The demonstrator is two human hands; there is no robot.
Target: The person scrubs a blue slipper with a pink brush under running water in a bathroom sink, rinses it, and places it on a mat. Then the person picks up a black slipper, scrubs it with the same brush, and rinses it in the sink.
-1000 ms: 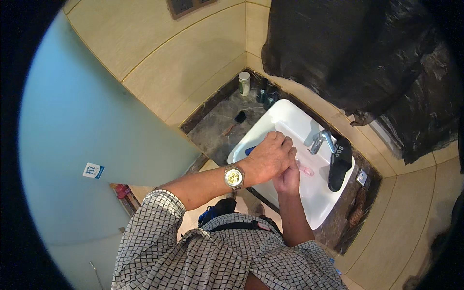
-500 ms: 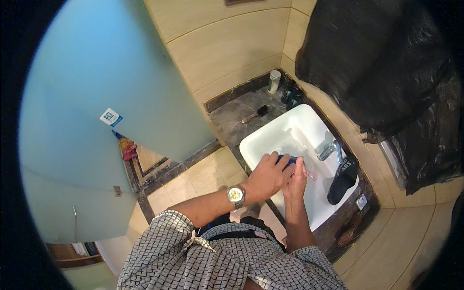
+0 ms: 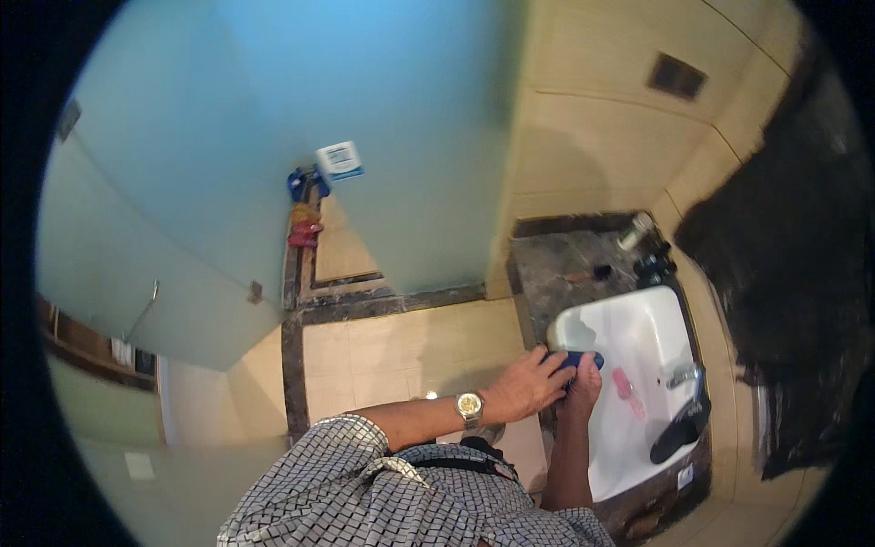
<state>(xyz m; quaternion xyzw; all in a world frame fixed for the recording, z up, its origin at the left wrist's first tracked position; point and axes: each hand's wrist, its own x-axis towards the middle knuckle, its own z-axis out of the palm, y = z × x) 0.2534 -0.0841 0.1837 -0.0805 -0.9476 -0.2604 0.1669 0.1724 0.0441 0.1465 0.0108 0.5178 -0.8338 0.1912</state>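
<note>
My left hand [image 3: 529,385], with a watch [image 3: 469,405] on its wrist, curls its fingers over a dark blue object [image 3: 589,358]. My right hand [image 3: 583,387] grips the same object from the other side. The fingers cover most of it, so its kind does not show. Both hands are above the near left rim of a white sink [image 3: 629,333]. A pink item with a paler, clear-looking end [image 3: 627,387] lies in the basin; its kind is unclear. A black slide sandal [image 3: 679,433] leans at the basin's right side, below the tap [image 3: 684,376].
Behind the sink, the dark stone counter [image 3: 551,260] bears a small brush-like thing [image 3: 597,273], a pale canister [image 3: 634,232] and black items [image 3: 653,265]. Black plastic sheeting [image 3: 775,264] hangs on the right wall. A frosted glass door [image 3: 410,137] stands at left.
My view has swung left, so the sink sits further right. The pink item, just beside my right hand before, now lies apart from it in the basin. Both hands still hold the dark blue object.
</note>
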